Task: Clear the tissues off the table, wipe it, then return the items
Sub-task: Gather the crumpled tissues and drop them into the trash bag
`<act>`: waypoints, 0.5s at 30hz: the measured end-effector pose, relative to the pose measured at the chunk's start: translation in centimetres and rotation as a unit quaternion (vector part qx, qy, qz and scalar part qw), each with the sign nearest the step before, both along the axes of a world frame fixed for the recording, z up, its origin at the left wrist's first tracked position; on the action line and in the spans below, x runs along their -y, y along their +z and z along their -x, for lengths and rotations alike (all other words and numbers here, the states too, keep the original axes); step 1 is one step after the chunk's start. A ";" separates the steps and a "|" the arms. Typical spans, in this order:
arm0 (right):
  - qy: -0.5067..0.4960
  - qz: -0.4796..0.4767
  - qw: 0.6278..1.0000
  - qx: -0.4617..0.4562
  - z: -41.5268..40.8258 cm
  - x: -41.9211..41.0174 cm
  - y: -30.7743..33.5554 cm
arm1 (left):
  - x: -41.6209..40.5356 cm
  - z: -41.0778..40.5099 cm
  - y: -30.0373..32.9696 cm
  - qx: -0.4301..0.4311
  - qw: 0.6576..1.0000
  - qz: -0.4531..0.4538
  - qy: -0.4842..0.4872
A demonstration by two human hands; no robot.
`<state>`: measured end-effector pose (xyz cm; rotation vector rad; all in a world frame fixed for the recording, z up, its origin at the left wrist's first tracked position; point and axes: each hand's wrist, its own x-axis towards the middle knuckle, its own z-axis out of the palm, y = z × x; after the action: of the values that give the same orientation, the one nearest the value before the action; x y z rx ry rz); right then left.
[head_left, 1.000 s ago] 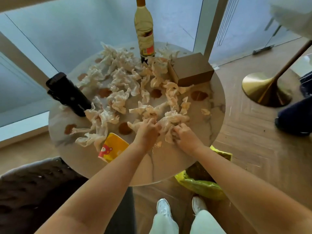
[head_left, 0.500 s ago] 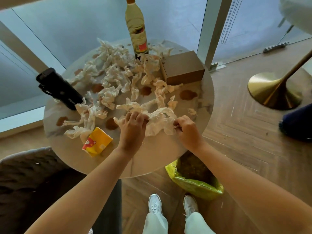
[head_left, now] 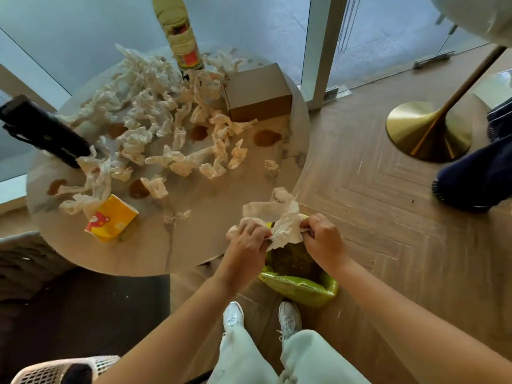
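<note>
My left hand (head_left: 248, 238) and my right hand (head_left: 322, 238) both grip a bunch of crumpled tissues (head_left: 282, 217), held off the table's near right edge above a bin lined with a yellow-green bag (head_left: 300, 288). Several more crumpled tissues (head_left: 155, 115) lie scattered over the round marble table (head_left: 194, 245), among brown stains (head_left: 267, 137). On the table also stand a yellow tissue pack (head_left: 110, 218), a black case (head_left: 44, 131), a brown cardboard box (head_left: 257, 92) and a tall yellowish bottle (head_left: 180, 31).
A gold lamp base (head_left: 426, 131) stands on the wooden floor at the right, beside another person's dark shoe (head_left: 476, 178). A dark sofa (head_left: 55, 300) is at the lower left, with a white mesh basket (head_left: 55, 370) near the bottom edge. Glass doors lie behind the table.
Both hands gathered tissues at the table's near side, lifted them and carried them right, off the edge and over the bin. The view shifted right and down.
</note>
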<state>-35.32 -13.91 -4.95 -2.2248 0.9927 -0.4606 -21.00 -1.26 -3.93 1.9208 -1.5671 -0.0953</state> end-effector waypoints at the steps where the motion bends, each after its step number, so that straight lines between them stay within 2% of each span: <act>1: -0.006 -0.013 1.000 -0.011 1.0 0.0 -0.7 | 0.1 1.0 -0.5 -0.004 1.000 -0.013 -0.020; 4: -0.024 -0.047 0.998 -0.035 3.6 -0.1 -2.7 | 0.1 3.4 -1.9 -0.007 0.996 -0.076 -0.043; 7: -0.058 -0.093 0.992 -0.056 5.2 0.2 -4.9 | 0.5 4.4 -3.4 -0.028 0.991 -0.130 -0.020; 15: -0.134 -0.193 0.961 -0.148 6.0 2.3 -11.8 | 4.2 4.6 -9.1 -0.105 0.972 -0.207 0.028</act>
<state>-41.33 -16.22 -16.73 -1.8447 1.4175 -0.0347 -25.62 -5.47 -13.07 2.1822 -1.4299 -0.6253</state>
